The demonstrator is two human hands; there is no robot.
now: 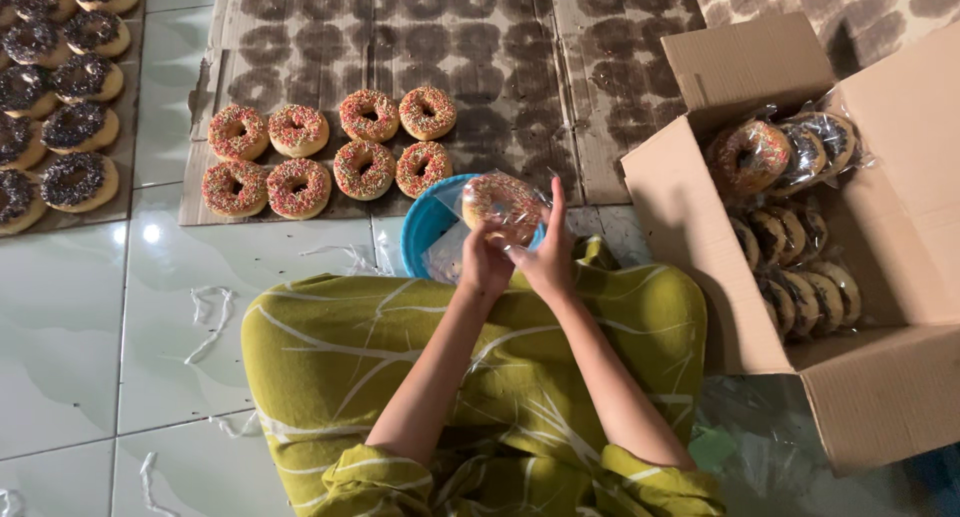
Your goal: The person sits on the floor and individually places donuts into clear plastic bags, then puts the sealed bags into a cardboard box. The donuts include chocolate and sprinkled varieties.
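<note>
A sprinkle-topped doughnut in a clear plastic bag (501, 203) is held up between both my hands, just above a blue bowl (422, 232). My left hand (484, 266) grips the bag's lower left side. On the bag's right edge, my right hand (548, 257) pinches the plastic with its fingers pointing up. Several unwrapped sprinkle doughnuts (330, 155) lie in two rows on stained cardboard (520, 97) beyond the bowl.
An open cardboard box (880, 377) at the right holds several bagged doughnuts (790, 157). Chocolate-sprinkle doughnuts (60, 97) lie on cardboard at the far left. White plastic strips (205, 312) litter the tiled floor. My lap is covered in yellow-green cloth (400, 347).
</note>
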